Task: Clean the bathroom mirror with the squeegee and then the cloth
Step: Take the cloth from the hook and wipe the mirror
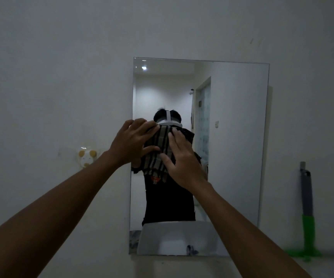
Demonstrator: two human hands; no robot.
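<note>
**Both hands on the cloth at the mirror**

Both hands are up at the glass, working the same rag. The left hand (132, 141) has its fingers spread, the tips over the top left corner of the striped cloth (157, 151) and the thumb pressed into its left edge. The right hand (183, 161) lies flat over the cloth's right half, fingers pointing up and to the left, palm pushing it against the surface. Neither hand is closed into a fist; both press the fabric rather than bunch it.

The cloth sits on the left-centre part of the mirror (238, 137), a frameless rectangle on a pale wall (61, 67). Its lower end hangs loose below the hands. In the reflection a person in a dark top stands facing the glass, with a lit room and a doorway behind.

Well off to the right, the squeegee (307, 213) hangs against the wall, grey handle above, green head at the bottom, blurred. Left of the mirror a small white and yellow wall hook (86, 157) sticks to the wall.
</note>
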